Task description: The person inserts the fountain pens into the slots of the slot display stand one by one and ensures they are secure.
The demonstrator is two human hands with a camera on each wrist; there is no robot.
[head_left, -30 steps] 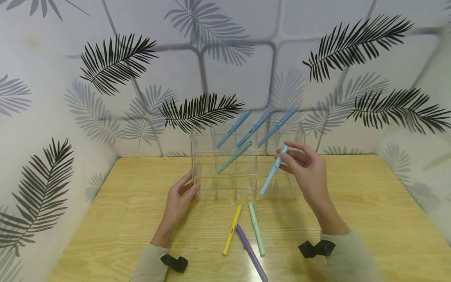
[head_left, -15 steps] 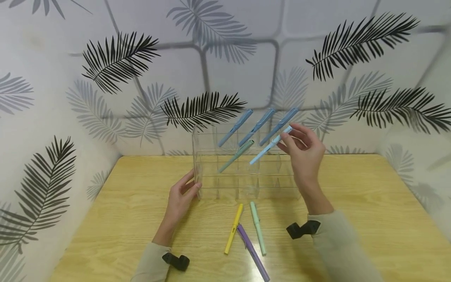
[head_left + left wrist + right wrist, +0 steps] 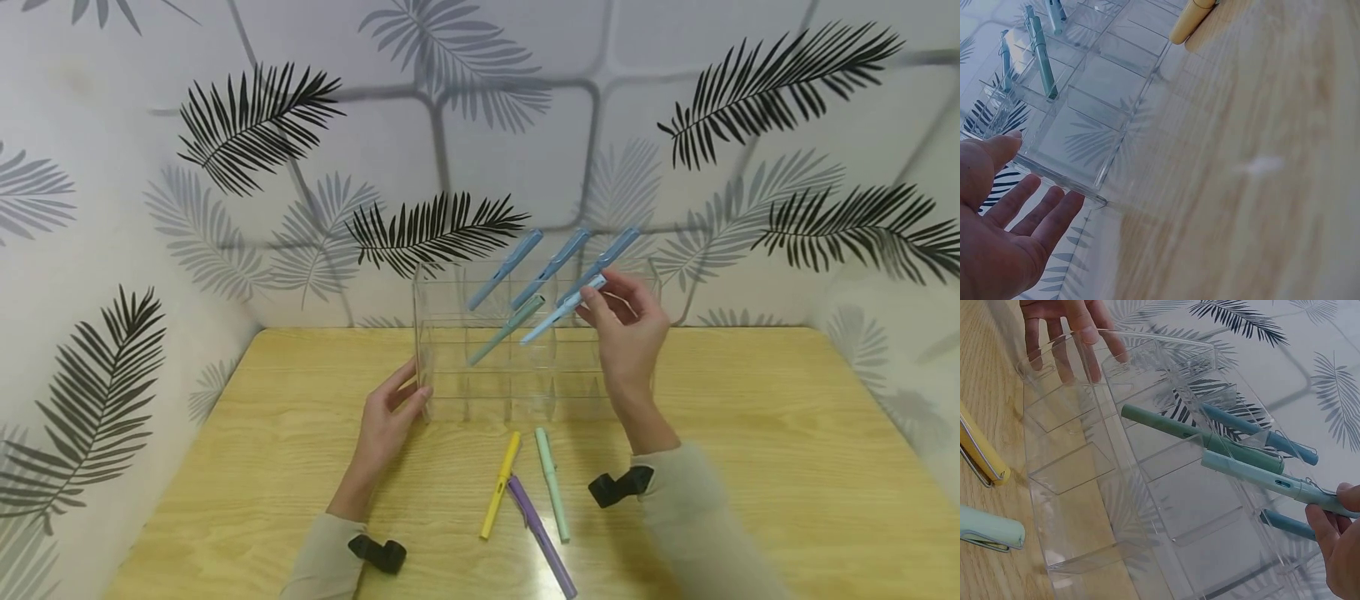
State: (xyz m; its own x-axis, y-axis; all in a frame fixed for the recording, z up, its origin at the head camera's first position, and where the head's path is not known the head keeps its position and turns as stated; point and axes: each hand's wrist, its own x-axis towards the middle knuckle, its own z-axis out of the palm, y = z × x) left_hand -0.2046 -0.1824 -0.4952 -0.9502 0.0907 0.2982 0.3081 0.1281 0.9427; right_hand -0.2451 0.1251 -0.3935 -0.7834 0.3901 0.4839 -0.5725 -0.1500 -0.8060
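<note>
Table [image 3: 772, 450] with clear rack [image 3: 487, 387]. Left hand [image 3: 386, 425], fingers extended, touches rack's side; right hand [image 3: 628, 335], fingers pinching light-blue pen [image 3: 553, 319], at middle tier, unplaced. Racked: three blue pens [image 3: 551, 268], green pen [image 3: 507, 330]. Outstanding, on table: purple pen [image 3: 542, 536], pale-green pen [image 3: 552, 486], yellow pen [image 3: 500, 485].

The rack [image 3: 534, 381] looks glossy clear plastic, the pens [image 3: 563, 311] smooth plastic, the tabletop [image 3: 757, 425] wood-grained.

1. In the head view, the wooden tabletop [image 3: 780, 475] is brightly lit; a soft shadow is cast below the right hand [image 3: 628, 337].
2. Glare is caught beside the purple capped pen [image 3: 542, 537], below-left of that grip.
3. Both wrist views are dimmer; in the left, wood grain [image 3: 1235, 225] is smeared.
</note>
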